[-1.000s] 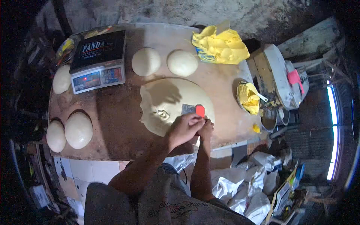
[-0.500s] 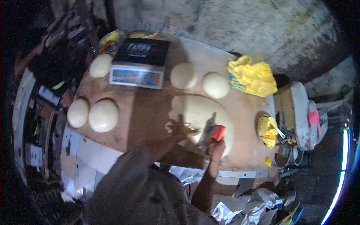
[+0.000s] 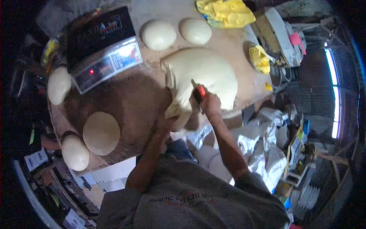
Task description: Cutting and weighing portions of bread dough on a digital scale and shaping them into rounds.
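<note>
Right hand (image 3: pixel 210 104) closed on red-handled cutter (image 3: pixel 199 93), blade in big dough slab (image 3: pixel 204 74). Left hand (image 3: pixel 167 124) pinning severed strip, fingers' spread hidden. Probably soft, heavy, sticky: support from beneath.

Bakery workshop — dough balls (image 3: pixel 158 35), scale (image 3: pixel 102 49)

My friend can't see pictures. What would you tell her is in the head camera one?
A person cuts into a big slab of pale dough on a wooden table, the right hand gripping a red-handled scraper and the left hand at the dough's near edge. Round dough balls, a digital scale and yellow butter sit around it.
</note>
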Tool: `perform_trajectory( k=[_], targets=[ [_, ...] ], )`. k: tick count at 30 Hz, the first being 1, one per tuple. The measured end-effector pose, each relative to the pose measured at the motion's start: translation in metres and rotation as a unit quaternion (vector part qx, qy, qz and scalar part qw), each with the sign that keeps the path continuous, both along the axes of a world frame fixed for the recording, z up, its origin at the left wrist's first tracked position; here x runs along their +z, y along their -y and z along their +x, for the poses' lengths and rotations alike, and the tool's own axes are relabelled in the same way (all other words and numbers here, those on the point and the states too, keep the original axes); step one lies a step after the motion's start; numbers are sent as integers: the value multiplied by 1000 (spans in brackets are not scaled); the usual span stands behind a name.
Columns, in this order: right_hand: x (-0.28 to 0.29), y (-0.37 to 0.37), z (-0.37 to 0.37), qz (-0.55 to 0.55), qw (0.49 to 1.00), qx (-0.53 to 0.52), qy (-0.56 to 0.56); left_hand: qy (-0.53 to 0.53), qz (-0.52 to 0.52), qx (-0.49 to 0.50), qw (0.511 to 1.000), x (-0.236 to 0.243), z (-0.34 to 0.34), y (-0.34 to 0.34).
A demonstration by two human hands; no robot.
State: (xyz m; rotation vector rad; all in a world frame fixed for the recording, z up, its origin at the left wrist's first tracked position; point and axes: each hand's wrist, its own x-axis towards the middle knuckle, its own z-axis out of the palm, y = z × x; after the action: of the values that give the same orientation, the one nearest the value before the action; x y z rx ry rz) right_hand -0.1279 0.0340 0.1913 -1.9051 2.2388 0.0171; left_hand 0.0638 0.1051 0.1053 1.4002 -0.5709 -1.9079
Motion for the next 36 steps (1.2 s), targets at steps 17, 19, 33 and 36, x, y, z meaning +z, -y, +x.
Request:
perform_trajectory(
  k=[17,19,33,36],
  targets=[
    [3,26,49,49,990,97,-91,164,-49,-46,984,15,107,-78],
    [-9,28,42,108,987,98,-69,200,-102,-113,968,55,120,-71],
    [-57,21,-21,-8,990,96,100,561,-405,-91,716,-18,-24,95],
    [-32,33,-18,-37,963,143,224,616,-323,-130,706,-25,3,78]
  ],
)
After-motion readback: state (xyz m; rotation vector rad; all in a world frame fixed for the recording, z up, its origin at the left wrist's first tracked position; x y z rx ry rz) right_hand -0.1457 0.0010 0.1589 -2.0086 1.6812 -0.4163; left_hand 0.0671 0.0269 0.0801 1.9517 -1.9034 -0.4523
